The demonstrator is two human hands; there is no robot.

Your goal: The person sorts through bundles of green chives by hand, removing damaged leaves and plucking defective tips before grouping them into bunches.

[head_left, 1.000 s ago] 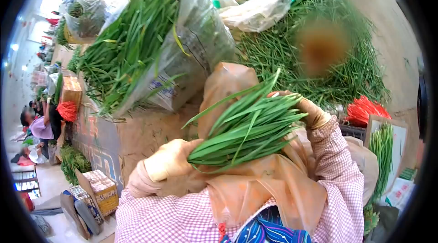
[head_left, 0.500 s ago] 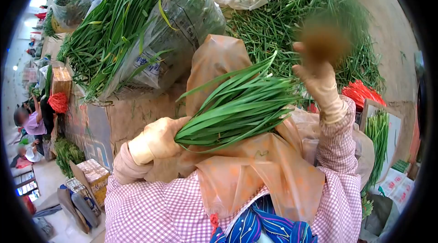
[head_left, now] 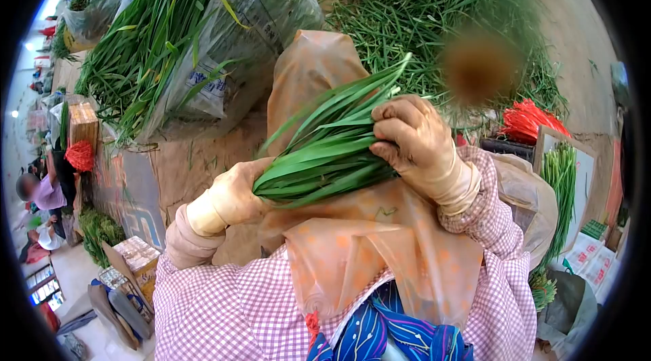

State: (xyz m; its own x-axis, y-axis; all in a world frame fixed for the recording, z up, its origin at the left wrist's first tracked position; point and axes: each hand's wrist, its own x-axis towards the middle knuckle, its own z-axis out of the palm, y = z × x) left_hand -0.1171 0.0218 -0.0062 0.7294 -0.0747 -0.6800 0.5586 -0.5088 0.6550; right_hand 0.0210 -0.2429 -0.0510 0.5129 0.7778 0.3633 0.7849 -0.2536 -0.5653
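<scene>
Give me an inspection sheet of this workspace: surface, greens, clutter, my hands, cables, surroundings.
Surface: brown covering, with leaf scraps.
Job's things: bunch of long green leaves, lying slantwise between both hands.
Clutter: loose pile of greens, partly hidden by a brown blur; plastic bag with more long leaves; red strands at right.
Grippers: left hand holds the bunch's left end; right hand has fingers curled over its right part, grip unclear.
Cables: nothing seen.
Surroundings: another person in the left background; boxes at lower left.
</scene>
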